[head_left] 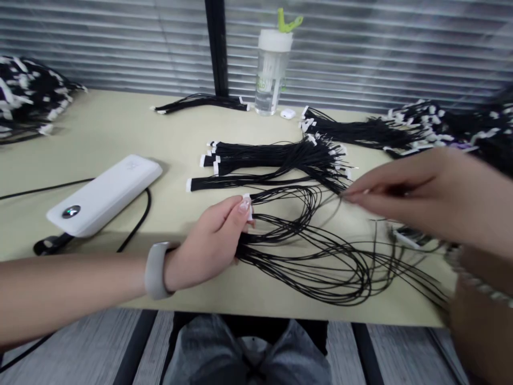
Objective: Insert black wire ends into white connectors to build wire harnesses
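My left hand (208, 246) fingers pinch the looped wires (320, 256) at their white plug, my right hand (420, 198) fingers close on one strand, and I fear a tug could knot them.

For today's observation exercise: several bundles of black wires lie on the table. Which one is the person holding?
The loose looped bundle nearest the table's front edge: the left hand grips its white-connector end, the right hand pinches its strands. The others lie straight and untouched.
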A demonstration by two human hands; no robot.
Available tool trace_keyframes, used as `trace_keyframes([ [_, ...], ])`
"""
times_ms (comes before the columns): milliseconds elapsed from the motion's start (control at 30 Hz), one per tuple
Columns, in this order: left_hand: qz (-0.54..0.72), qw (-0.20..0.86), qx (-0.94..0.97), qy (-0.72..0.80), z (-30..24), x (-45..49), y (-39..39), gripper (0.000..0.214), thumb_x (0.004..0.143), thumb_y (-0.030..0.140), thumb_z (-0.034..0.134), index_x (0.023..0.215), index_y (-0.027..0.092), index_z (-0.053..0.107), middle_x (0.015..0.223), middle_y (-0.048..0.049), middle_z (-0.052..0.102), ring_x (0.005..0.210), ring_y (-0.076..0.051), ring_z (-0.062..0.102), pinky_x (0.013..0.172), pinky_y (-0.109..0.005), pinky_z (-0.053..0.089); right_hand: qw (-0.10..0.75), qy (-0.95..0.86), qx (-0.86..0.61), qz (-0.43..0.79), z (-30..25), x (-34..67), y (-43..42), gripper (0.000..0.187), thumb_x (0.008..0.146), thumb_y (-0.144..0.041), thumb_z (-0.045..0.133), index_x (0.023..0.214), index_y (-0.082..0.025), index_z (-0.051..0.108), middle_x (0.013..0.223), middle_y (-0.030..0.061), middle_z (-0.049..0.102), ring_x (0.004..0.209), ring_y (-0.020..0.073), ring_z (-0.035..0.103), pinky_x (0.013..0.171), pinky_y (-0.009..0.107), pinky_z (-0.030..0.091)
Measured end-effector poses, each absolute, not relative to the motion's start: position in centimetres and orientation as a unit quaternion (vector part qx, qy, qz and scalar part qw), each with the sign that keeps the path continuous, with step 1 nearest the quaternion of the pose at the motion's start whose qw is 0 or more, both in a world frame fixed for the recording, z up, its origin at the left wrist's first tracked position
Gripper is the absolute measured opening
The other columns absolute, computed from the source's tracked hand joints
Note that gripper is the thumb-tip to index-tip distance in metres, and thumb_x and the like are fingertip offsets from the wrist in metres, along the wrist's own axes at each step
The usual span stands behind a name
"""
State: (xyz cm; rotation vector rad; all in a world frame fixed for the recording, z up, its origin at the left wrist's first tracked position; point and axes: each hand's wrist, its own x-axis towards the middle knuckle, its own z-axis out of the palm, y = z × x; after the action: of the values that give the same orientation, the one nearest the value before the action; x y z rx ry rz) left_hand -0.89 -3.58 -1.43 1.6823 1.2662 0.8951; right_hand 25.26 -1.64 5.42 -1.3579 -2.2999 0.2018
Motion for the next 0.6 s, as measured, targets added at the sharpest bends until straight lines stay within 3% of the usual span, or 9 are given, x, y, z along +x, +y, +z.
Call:
trace_keyframes([
  [67, 0.361, 0.416, 0.669, 0.499, -1.6, -0.9, -3.6, 0.037, 0.093, 0.046, 0.031, 0.071, 0.019, 0.043, 0.061, 0.0017, 0.046, 0.052, -0.01, 0.045, 0.046, -0.021, 0.039, 0.334, -0.749, -0.571, 0.038, 6.1, 25.9, -1.4, 0.02, 0.071, -0.03, 0.069, 0.087, -0.019, 0.074, 0.064, 0.0054, 0.065, 0.05, 0.0087, 0.054, 0.042, 0.021, 0.035],
  [167, 0.372, 0.413, 0.672, 0.489, -1.8, -1.0, -3.5, 0.037, 0.094, 0.044, 0.031, 0.07, 0.018, 0.042, 0.063, 0.0015, 0.047, 0.054, -0.009, 0.045, 0.048, -0.02, 0.039, 0.549, -0.633, -0.538, 0.095, 6.6, 25.5, -0.7, 0.025, 0.075, -0.016, 0.063, 0.099, -0.015, 0.071, 0.091, 0.0106, 0.067, 0.071, 0.0136, 0.062, 0.058, 0.028, 0.045],
  [233, 0.373, 0.4, 0.683, 0.485, -1.9, -1.0, -3.5, 0.036, 0.094, 0.042, 0.031, 0.069, 0.018, 0.042, 0.064, 0.0015, 0.047, 0.056, -0.009, 0.045, 0.051, -0.02, 0.039, 0.639, -0.562, -0.487, 0.195, 6.7, 25.0, -0.2, 0.028, 0.08, -0.012, 0.054, 0.103, -0.016, 0.069, 0.11, 0.0088, 0.063, 0.08, 0.0115, 0.061, 0.066, 0.027, 0.044],
  [300, 0.368, 0.384, 0.697, 0.481, -2.0, -1.1, -3.5, 0.036, 0.094, 0.04, 0.031, 0.07, 0.018, 0.043, 0.065, 0.0014, 0.048, 0.058, -0.01, 0.046, 0.054, -0.021, 0.04, 0.677, -0.507, -0.477, 0.239, 6.7, 24.5, -0.1, 0.03, 0.082, -0.014, 0.051, 0.106, -0.023, 0.067, 0.107, 0.0032, 0.063, 0.071, 0.0058, 0.056, 0.059, 0.024, 0.039],
  [367, 0.364, 0.378, 0.707, 0.473, -2.0, -1.1, -3.6, 0.035, 0.095, 0.04, 0.03, 0.071, 0.018, 0.045, 0.066, 0.0011, 0.048, 0.06, -0.01, 0.046, 0.057, -0.021, 0.042, 0.652, -0.523, -0.49, 0.248, 6.4, 23.9, -0.6, 0.04, 0.082, -0.015, 0.053, 0.118, -0.03, 0.059, 0.086, -0.001, 0.065, 0.054, 0.0021, 0.048, 0.047, 0.023, 0.031],
  [433, 0.363, 0.379, 0.712, 0.466, -2.1, -1.1, -3.6, 0.035, 0.095, 0.039, 0.03, 0.073, 0.018, 0.045, 0.067, 0.0009, 0.049, 0.061, -0.011, 0.047, 0.058, -0.022, 0.042, 0.567, -0.603, -0.488, 0.276, 6.0, 23.0, -1.6, 0.044, 0.082, -0.016, 0.055, 0.123, -0.032, 0.052, 0.069, -0.0034, 0.062, 0.042, 0.0017, 0.04, 0.04, 0.021, 0.024],
  [533, 0.363, 0.378, 0.715, 0.463, -2.0, -1.2, -3.6, 0.035, 0.095, 0.039, 0.029, 0.073, 0.018, 0.045, 0.067, 0.0005, 0.049, 0.062, -0.011, 0.046, 0.058, -0.022, 0.041, 0.405, -0.746, -0.462, 0.256, 5.1, 21.1, -3.3, 0.009, 0.084, -0.019, 0.054, 0.09, -0.02, 0.06, 0.068, -0.0017, 0.062, 0.045, 0.003, 0.044, 0.04, 0.018, 0.031],
  [600, 0.358, 0.379, 0.72, 0.458, -1.9, -1.2, -3.7, 0.035, 0.095, 0.04, 0.029, 0.072, 0.018, 0.044, 0.065, 0.0008, 0.047, 0.06, -0.011, 0.043, 0.056, -0.022, 0.039, 0.339, -0.815, -0.437, 0.174, 4.4, 20.0, -3.9, 0.008, 0.083, -0.019, 0.055, 0.076, -0.017, 0.059, 0.068, -0.0023, 0.063, 0.054, 0.0037, 0.051, 0.048, 0.017, 0.038],
])
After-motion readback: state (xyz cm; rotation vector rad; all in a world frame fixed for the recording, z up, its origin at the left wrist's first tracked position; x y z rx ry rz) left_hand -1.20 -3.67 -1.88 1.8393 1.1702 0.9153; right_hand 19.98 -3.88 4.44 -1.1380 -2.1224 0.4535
